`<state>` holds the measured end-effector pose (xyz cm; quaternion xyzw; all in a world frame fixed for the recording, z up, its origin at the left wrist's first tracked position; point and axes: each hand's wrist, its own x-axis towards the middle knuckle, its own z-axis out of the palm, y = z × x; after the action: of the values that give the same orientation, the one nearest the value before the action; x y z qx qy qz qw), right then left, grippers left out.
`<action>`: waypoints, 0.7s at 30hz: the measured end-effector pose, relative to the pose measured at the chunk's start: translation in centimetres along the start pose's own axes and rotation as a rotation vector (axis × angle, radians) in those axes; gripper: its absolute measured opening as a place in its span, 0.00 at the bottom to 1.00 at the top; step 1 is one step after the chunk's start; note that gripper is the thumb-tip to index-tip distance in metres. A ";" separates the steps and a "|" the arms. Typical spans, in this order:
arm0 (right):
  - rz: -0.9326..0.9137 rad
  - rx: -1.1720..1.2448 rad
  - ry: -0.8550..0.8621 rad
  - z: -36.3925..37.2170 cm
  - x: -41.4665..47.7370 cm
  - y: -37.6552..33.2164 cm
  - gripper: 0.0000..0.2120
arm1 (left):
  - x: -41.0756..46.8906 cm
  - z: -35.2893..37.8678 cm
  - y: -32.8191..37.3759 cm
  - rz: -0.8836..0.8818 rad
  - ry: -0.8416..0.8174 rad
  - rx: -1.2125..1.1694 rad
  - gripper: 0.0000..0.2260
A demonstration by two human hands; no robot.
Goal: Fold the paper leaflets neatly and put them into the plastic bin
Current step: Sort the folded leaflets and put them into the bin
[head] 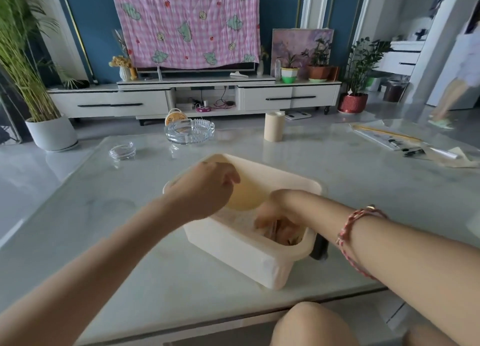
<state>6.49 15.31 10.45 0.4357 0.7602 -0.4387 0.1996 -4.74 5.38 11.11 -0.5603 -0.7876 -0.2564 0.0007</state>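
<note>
A cream plastic bin (241,252) sits at an angle on the pale marble table (130,242), close to the near edge, and both hands are at it. The left hand (207,187) hangs over the bin's far left rim with the wrist bent and the fingers curled loosely downward; whether they pinch anything is hard to tell, since the knuckles hide the fingertips. Just beneath it, inside the bin, a pale yellow rounded shape (246,195) shows against the inner wall, possibly a curved sheet of paper, though the blur makes that uncertain. The right hand (278,216) reaches down into the bin's near right corner, its fingers bent and pressed among brownish folded leaflets (283,235) that lie at the bottom; it seems to be grasping or pushing them, but the grip itself is hidden by the bin wall. A red braided bracelet (355,231) circles the right forearm. A dark cylindrical object (320,247) stands on the table touching the bin's right side. Farther back on the table are a small clear glass dish (122,151), a larger ribbed glass ashtray (191,131) and a beige cylinder (274,126) standing upright, all well apart from the bin. More loose papers (389,138) lie at the table's far right.
</note>
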 end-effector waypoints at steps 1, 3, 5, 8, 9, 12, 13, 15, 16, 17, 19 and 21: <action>0.042 -0.074 -0.023 0.1 0.4 -0.2 0.15 | 1.2 0.8 -0.3 0.010 -0.171 0.048 0.12; 0.050 -0.097 -0.059 -0.3 1.3 -0.1 0.21 | 3.1 2.6 -0.2 0.023 -0.539 0.157 0.12; 0.082 -0.112 -0.168 -0.2 1.4 0.0 0.26 | 3.6 3.9 0.0 -0.055 -0.778 0.256 0.14; -0.001 -0.520 0.099 0.3 1.0 0.4 0.16 | 3.8 4.9 -0.2 -0.119 -0.834 0.274 0.18; -0.063 -0.650 0.203 0.5 0.9 0.4 0.16 | 3.8 5.0 -0.2 -0.125 -0.833 0.262 0.19; -0.140 -0.619 0.286 0.3 1.4 0.6 0.15 | 3.9 5.0 -0.4 -0.126 -0.803 0.235 0.19; -0.159 -0.593 0.275 0.2 1.5 0.5 0.13 | 3.9 5.0 -0.4 -0.128 -0.794 0.239 0.19; -0.215 -0.541 0.323 0.2 1.5 0.5 0.11 | 3.9 5.2 -0.3 -0.134 -0.782 0.279 0.21; -0.257 -0.519 0.355 0.0 1.4 0.4 0.10 | 3.9 5.2 -0.3 -0.137 -0.774 0.304 0.22; -0.317 -0.505 0.387 -0.2 1.1 0.4 0.10 | 3.9 5.3 -0.3 -0.139 -0.773 0.316 0.22; -0.453 -0.507 0.419 -1.1 0.1 0.4 0.11 | 4.1 5.2 -0.5 -0.142 -0.777 0.266 0.22; -0.574 -0.496 0.425 -1.3 -1.9 0.8 0.10 | 4.2 5.1 -0.9 -0.169 -0.773 0.156 0.23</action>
<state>8.24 15.67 12.04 0.2262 0.9571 -0.1808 0.0071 -5.62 10.95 7.60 -0.5468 -0.7903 0.0349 -0.2742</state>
